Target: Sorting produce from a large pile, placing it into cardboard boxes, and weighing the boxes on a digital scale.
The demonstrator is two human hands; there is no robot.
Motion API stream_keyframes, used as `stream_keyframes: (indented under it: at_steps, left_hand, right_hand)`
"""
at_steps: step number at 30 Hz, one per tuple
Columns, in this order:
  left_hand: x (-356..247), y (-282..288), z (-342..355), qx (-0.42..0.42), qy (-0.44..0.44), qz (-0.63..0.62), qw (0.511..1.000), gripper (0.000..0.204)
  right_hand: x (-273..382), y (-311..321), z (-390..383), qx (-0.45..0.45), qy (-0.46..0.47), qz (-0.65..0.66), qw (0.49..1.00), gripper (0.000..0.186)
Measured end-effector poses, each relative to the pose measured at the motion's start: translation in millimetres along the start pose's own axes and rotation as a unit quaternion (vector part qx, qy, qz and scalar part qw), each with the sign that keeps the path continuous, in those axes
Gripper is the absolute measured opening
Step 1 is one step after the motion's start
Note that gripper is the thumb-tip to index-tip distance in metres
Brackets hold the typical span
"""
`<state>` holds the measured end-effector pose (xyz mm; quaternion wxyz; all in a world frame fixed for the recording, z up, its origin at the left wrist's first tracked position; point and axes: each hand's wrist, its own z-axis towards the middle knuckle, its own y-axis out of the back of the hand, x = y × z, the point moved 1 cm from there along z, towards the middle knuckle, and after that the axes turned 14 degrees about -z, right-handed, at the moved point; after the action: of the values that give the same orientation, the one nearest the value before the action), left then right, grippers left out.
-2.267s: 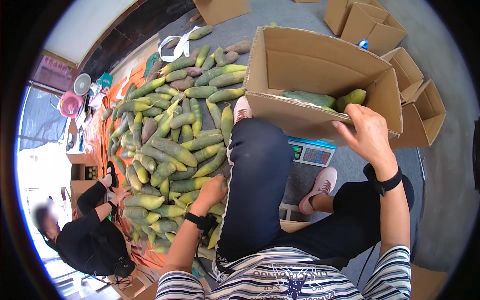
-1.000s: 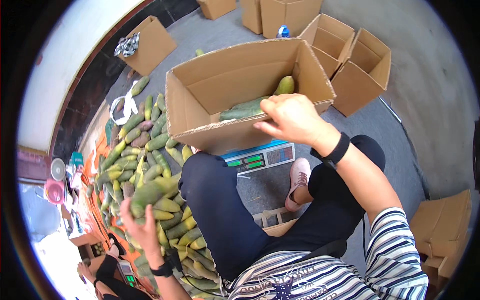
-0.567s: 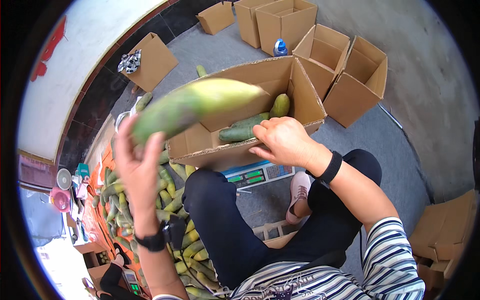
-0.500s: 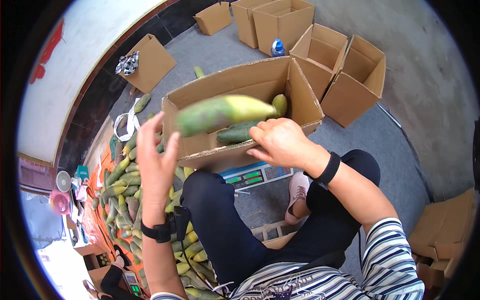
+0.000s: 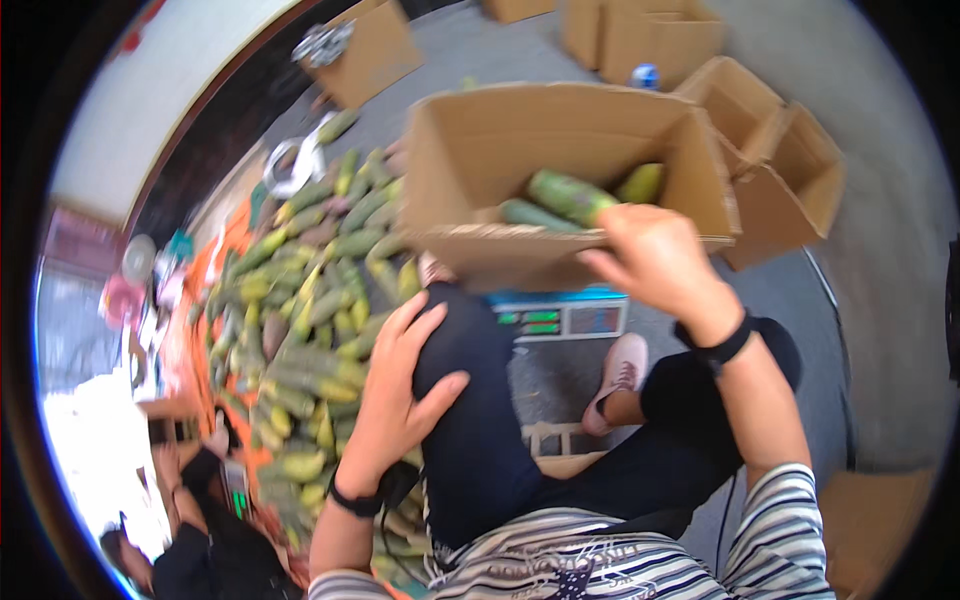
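Observation:
An open cardboard box (image 5: pixel 540 262) stands on a scale (image 5: pixel 570 318) in front of my knees. Inside lie a few thick, long green-and-yellow vegetables, their exact kind unclear. My right hand (image 5: pixel 655 255) reaches over the box's near wall, its fingers closed around the yellowish end of one long green vegetable (image 5: pixel 568 198). A darker green vegetable (image 5: pixel 540 216) lies beside it, and a yellower one (image 5: pixel 641 183) sits toward the right wall. My left hand (image 5: pixel 405 390) rests on my left knee, fingers spread, with nothing in it.
A big heap of the same vegetables (image 5: pixel 310 375) covers an orange sheet to the left. Open cardboard boxes (image 5: pixel 800 185) stand right and behind, near a blue bottle (image 5: pixel 645 76). A co-worker in dark clothes (image 5: pixel 215 550) sits lower left beside another scale (image 5: pixel 237 490).
The long vegetable that was in the air above the box is now lower, inside it. My left hand has come down from beside the box onto my knee. The view has shifted leftward.

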<state>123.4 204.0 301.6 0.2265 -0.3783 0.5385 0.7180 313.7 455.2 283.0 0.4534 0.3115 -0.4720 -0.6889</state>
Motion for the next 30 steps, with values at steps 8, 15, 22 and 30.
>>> stream_keyframes:
  at_steps: [8,15,22,30]
  left_hand:
    - [214,-11,-85,-0.197,0.277,-0.272,0.9,0.03]
    - [375,-9,-187,-0.364,0.505,-0.131,0.772,0.039]
    - [416,-26,-177,-0.478,0.506,-0.284,0.659,0.047]
    - [434,-15,-146,-0.537,0.51,-0.321,0.591,0.042]
  right_hand:
    - [11,2,5,-0.006,-0.016,0.03,0.999,0.027]
    - [21,3,16,0.036,-0.036,0.005,0.999,0.028]
    - [23,-1,20,0.032,-0.062,-0.023,0.997,0.029]
    - [25,-5,24,0.045,-0.072,-0.032,0.996,0.029]
